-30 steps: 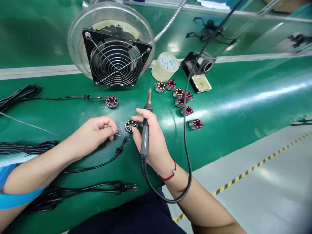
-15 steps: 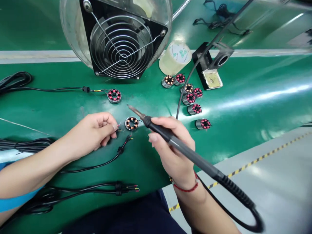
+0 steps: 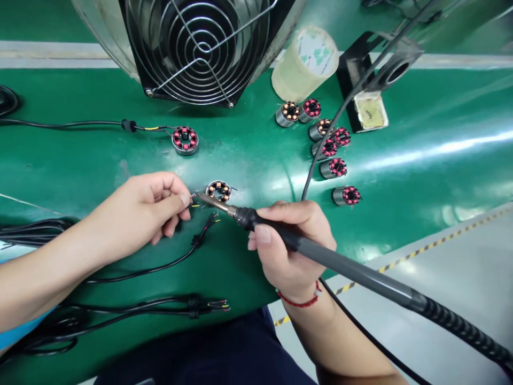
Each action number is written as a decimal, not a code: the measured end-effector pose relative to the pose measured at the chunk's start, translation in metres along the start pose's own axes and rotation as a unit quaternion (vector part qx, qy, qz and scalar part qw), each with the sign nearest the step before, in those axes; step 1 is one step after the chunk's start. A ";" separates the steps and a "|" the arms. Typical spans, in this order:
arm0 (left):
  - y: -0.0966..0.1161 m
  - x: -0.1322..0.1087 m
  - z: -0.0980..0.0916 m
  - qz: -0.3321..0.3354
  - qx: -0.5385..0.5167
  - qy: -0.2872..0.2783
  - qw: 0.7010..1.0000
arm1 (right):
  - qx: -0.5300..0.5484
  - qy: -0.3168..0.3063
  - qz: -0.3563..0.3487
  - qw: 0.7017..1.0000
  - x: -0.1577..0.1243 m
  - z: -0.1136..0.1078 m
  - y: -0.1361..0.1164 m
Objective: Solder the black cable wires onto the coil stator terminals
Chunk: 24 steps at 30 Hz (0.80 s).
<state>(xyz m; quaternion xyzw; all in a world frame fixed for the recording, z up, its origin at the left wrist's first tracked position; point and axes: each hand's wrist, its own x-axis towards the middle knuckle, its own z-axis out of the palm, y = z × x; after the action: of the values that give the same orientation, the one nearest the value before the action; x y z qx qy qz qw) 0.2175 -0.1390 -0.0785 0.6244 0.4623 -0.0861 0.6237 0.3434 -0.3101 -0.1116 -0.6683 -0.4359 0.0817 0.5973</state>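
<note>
My left hand pinches thin coloured wire ends between thumb and forefinger. My right hand is wrapped round the handle of a soldering iron. Its metal tip reaches to the wire ends beside my left fingertips; whether it touches them I cannot tell. Just behind the tip sits a motor stator with copper-coloured windings, partly covered by the iron. Farther left lies a stator with red windings, joined to a black cable. Below my left hand a cable with bared wire ends rests on the green bench.
A caged fan stands at the back. Right of it are a tape roll, several stators and a soldering iron stand. The iron's cord crosses above them. Bundled black cables lie at the front left.
The soldering iron has moved left and down, its tip now at the wire ends by my left fingers. My left hand keeps its pinch. The camera view has shifted slightly closer.
</note>
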 end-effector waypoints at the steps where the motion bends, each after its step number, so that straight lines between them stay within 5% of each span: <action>1: 0.000 0.000 0.000 0.004 0.003 -0.001 1.000 | -0.003 -0.001 0.003 1.000 0.000 0.000 0.000; 24: -0.001 0.000 0.000 0.016 -0.005 0.007 1.000 | 0.014 0.016 -0.007 1.000 -0.001 0.001 0.003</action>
<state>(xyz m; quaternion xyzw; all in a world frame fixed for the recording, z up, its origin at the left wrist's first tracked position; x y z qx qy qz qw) 0.2169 -0.1391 -0.0792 0.6287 0.4573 -0.0696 0.6250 0.3437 -0.3096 -0.1151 -0.6579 -0.4303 0.0729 0.6138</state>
